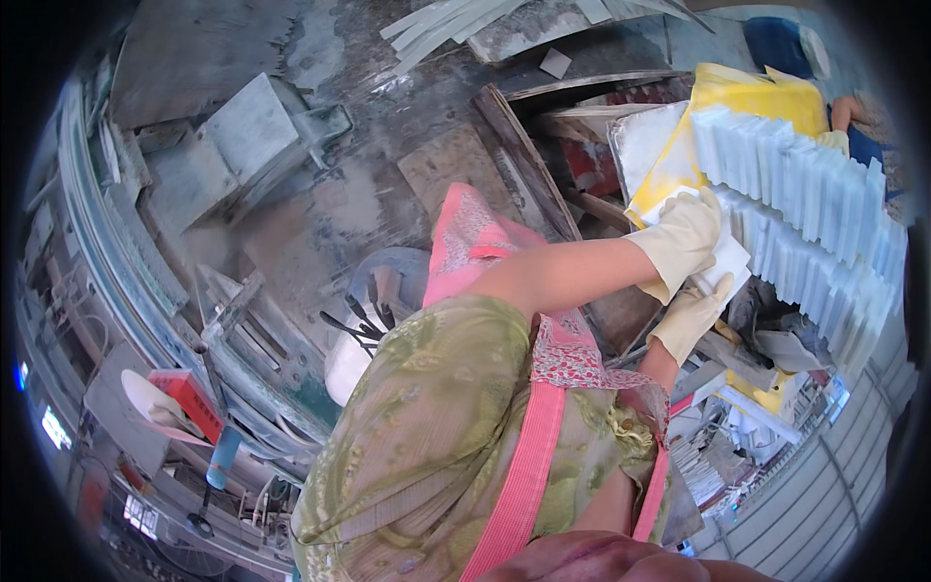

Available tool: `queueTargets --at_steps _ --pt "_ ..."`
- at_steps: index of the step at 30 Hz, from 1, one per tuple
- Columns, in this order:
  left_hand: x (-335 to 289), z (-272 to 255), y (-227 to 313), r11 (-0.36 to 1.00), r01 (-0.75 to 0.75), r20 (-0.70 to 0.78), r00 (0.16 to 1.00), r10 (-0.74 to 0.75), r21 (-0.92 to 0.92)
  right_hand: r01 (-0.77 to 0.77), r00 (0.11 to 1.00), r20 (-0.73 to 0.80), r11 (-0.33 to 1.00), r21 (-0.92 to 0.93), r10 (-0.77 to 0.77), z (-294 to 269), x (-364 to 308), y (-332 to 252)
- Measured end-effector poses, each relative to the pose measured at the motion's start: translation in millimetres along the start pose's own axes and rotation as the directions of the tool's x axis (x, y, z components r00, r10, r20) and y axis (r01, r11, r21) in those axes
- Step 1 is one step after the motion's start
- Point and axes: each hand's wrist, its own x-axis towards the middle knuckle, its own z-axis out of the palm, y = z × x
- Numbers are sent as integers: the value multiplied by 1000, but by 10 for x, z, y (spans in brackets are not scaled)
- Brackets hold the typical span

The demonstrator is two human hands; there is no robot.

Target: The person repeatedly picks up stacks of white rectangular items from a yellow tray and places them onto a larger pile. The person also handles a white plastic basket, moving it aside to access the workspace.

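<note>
Both my hands wear cream rubber gloves and sit at the right, by two long rows of pale bluish-white tiles (786, 179) standing on edge. A white tile (729, 264) lies between my hands, at the near end of the rows. My left hand (687, 233) is closed over its upper part, fingers bent round the edge. My right hand (696, 315) grips its lower edge, thumb and fingers against it. Whether it is one tile or a few together, I cannot tell. Yellow sheeting (747, 97) lies behind and beside the rows.
Another person's gloved hand (834, 142) is at the far side of the tiles. Wooden boards (529, 160) stand near my arms. A box-shaped block (250, 126) lies at the left, a blue drum (778, 47) at the far right. A red box (186, 403) is at the lower left.
</note>
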Motion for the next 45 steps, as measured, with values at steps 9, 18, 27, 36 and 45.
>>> queueTargets --at_steps 9,18,27,36,45 --pt "-52 -103 -50 996 -86 -1 996 86 -16 -3 994 110 999 -46 8 14 220 165" --pt "-135 -242 -36 986 -138 -17 990 141 98 65 981 190 986 -156 -35 43 160 277" --pt "-152 -242 -49 994 -92 -32 995 94 66 113 961 267 979 -169 -65 -44 111 428" --pt "-220 -261 202 978 -8 -131 991 36 209 251 898 411 950 -188 -156 -169 17 581" --pt "-306 196 264 943 -5 -385 912 141 333 323 839 530 897 -301 -125 -565 188 721"
